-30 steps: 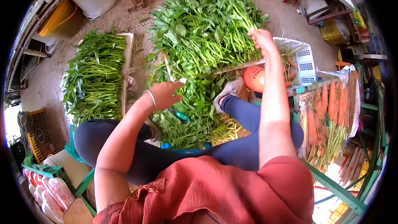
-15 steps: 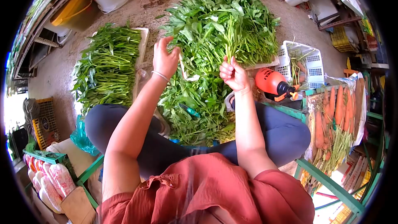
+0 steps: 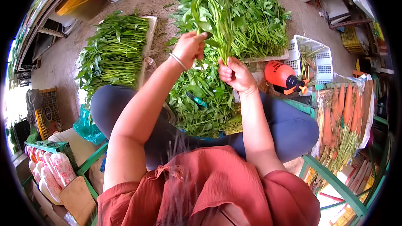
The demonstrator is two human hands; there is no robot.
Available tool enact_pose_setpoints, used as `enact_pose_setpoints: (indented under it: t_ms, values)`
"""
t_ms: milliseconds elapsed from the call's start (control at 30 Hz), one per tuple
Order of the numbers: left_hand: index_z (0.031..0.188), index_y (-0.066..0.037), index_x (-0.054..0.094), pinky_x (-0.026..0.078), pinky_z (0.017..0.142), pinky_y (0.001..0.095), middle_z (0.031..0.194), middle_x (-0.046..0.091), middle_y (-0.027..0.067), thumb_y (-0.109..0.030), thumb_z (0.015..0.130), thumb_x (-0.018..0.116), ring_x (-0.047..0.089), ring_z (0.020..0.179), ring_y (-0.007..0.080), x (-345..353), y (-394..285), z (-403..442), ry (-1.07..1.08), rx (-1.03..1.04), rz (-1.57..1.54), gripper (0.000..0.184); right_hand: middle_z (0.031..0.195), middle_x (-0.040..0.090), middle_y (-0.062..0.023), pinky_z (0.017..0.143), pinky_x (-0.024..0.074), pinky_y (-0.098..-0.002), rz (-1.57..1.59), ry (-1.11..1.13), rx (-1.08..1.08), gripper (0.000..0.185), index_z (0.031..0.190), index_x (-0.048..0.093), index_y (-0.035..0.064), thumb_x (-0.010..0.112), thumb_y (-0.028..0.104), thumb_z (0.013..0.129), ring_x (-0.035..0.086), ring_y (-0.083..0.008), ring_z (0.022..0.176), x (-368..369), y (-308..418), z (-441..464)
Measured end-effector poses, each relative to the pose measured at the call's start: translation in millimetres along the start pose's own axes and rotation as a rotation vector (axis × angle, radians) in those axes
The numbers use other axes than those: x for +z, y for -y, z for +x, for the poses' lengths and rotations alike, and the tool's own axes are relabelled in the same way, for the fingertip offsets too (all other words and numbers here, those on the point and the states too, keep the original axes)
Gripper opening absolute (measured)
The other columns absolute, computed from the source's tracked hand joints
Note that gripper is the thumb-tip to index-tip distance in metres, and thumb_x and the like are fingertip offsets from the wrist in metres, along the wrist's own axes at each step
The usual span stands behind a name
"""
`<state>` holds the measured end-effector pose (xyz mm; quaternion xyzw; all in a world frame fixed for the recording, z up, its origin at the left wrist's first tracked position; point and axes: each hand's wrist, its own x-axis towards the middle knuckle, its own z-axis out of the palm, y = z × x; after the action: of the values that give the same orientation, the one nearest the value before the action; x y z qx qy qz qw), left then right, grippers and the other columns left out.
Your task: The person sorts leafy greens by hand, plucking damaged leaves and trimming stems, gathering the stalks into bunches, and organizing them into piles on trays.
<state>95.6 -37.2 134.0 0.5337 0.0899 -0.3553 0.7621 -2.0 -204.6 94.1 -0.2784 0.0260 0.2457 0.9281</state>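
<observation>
An upright bunch of water spinach is gripped low on its stems by my right hand, with its leaves fanning out above. My left hand, a bangle on its wrist, is closed at the bunch's left side, around a leafy stem that bends over from the top. A small dark thing shows at its fingertips, too small to make out. Behind the bunch lies a large pile of water spinach. Looser greens lie between my knees, with a teal object on them.
Neatly laid greens rest on a pale tray at left. To the right are an orange spray bottle, a white plastic basket with scraps, and carrots on a green-framed rack. A teal plastic bag sits by my left knee.
My left hand has moved right to the bunch and closed on a stem. The bunch in my right hand looks fuller and leans left. The whole view has shifted slightly.
</observation>
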Motion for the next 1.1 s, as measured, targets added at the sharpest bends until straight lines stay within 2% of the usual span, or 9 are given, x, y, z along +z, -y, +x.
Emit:
enact_pose_setpoints:
  t_ms: [167,200,333,500,567,667,833,933,1100]
  values:
    - [0.094,-0.005,0.052,0.03,0.039,0.0191,0.085,0.056,0.0069,-0.035,0.088,0.037,0.051,0.069,0.0156,1.0,2.9,-3.5,0.124,-0.143,-0.354,0.034,0.061,0.038,0.0039,0.048,0.0307,-0.018,0.009,-0.04,0.024,0.025,0.098,0.051,0.0024,0.045,0.025,0.089,0.034,-0.0061,0.052,14.6,-5.9,9.4]
    - [0.106,-0.003,0.049,0.04,0.045,0.0198,0.101,0.056,0.0133,-0.04,0.088,0.034,0.054,0.081,0.0214,-7.7,-0.4,-4.7,0.409,-0.128,-0.375,0.044,0.061,0.039,0.0038,0.048,0.0307,-0.0173,0.014,-0.041,0.051,0.025,0.096,0.052,0.0021,0.045,0.026,0.089,0.035,-0.0058,0.053,18.2,-8.1,11.8]
    - [0.122,-0.001,0.037,0.04,0.051,0.0218,0.116,0.049,0.0193,-0.041,0.087,0.036,0.054,0.09,0.0224,-15.6,8.0,0.0,0.578,-0.088,-0.47,0.053,0.061,0.041,0.0038,0.046,0.031,-0.0172,-0.008,-0.07,0.113,0.03,0.096,0.053,0.0016,0.045,0.029,0.089,0.037,-0.0052,0.052,35.7,-14.6,16.1]
    - [0.119,-0.006,0.041,0.037,0.044,0.0188,0.112,0.052,0.0143,-0.037,0.088,0.039,0.056,0.086,0.0166,-20.4,11.8,1.5,0.466,-0.05,-0.302,0.043,0.063,0.054,0.002,0.042,0.0352,-0.0173,-0.464,-0.317,0.17,0.04,0.098,0.057,0.0033,0.046,0.04,0.086,0.049,-0.0055,0.053,41.5,-9.1,15.5]
    - [0.109,-0.008,0.047,0.035,0.043,0.0205,0.094,0.059,0.0068,-0.031,0.085,0.051,0.054,0.068,0.0095,-18.0,7.3,-3.9,0.34,0.117,-0.235,0.034,0.076,0.058,-0.0028,0.05,0.0421,-0.0186,-0.582,-0.442,0.281,0.047,0.103,0.054,0.001,0.056,0.042,0.08,0.055,-0.009,0.063,34.7,-9.3,18.2]
    - [0.111,-0.009,0.044,0.041,0.052,0.0228,0.097,0.057,0.0026,-0.025,0.084,0.054,0.055,0.079,0.01,-20.1,8.5,-6.4,0.274,0.111,-0.172,0.033,0.095,0.053,-0.0102,0.063,0.0445,-0.0217,-0.643,-0.6,-0.321,0.054,0.109,0.046,-0.0042,0.069,0.028,0.072,0.055,-0.0138,0.074,39.1,-6.9,27.1]
    - [0.113,-0.011,0.043,0.045,0.065,0.0292,0.099,0.053,-0.0007,-0.019,0.085,0.053,0.053,0.088,0.0113,-14.7,14.5,-15.9,0.147,0.071,-0.1,0.031,0.082,0.056,-0.0064,0.055,0.0442,-0.021,-0.837,-0.696,-0.542,0.037,0.099,0.052,-0.0015,0.066,0.023,0.075,0.055,-0.0114,0.067,57.7,-8.7,60.3]
    - [0.108,-0.011,0.045,0.045,0.058,0.0271,0.089,0.055,0.0013,-0.03,0.087,0.048,0.055,0.073,0.0119,-26.1,21.8,-3.6,0.204,0.001,-0.187,0.028,0.061,0.056,-0.0013,0.04,0.0414,-0.0188,-0.607,-0.805,-0.568,0.011,0.074,0.056,0.002,0.06,0.011,0.079,0.052,-0.0077,0.047,66.5,-19.5,69.4]
    - [0.097,-0.011,0.049,0.046,0.053,0.0265,0.077,0.055,-0.001,-0.03,0.084,0.053,0.052,0.065,0.01,-21.1,25.1,-12.2,0.083,0.136,-0.156,0.023,0.064,0.059,-0.0028,0.045,0.0453,-0.021,-0.793,-0.811,-0.601,0.01,0.077,0.054,0.0021,0.058,0.011,0.08,0.056,-0.0091,0.051,63.5,-44.1,73.5]
